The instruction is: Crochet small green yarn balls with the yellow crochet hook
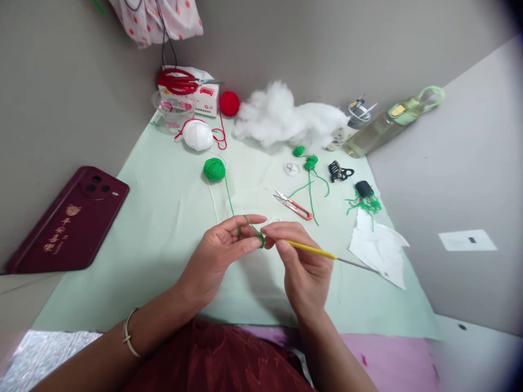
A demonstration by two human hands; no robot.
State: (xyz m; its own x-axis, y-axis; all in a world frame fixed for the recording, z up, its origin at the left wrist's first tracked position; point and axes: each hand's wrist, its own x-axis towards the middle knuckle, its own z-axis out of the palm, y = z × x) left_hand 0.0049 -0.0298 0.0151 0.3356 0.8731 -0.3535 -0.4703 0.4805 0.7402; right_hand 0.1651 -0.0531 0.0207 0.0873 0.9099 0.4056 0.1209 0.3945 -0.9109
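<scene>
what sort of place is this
Probably a small craft desk hemmed in by plain grey panels: a green yarn ball, a heap of white stuffing and orange-handled snips lie on its pale cloth.

Your right grip (308, 267) holds a slim tool (312, 250), yellow at the handle, grey at the shaft; your left grip (220, 250) holds green yarn (262, 240). Beyond your left grip: a green ball (214, 170), a white ball (198, 135) and a red ball (229, 103). Beyond your right grip: orange-handled snips (300, 209) and a black hair clip (339, 171). Left of your left grip: a maroon phone (92, 223) with gold lettering and emblem. Below both grips: your plain, pale green tabletop (151, 218). Far beyond your left grip: a pale pink cloth (180, 22), red-spotted.
</scene>
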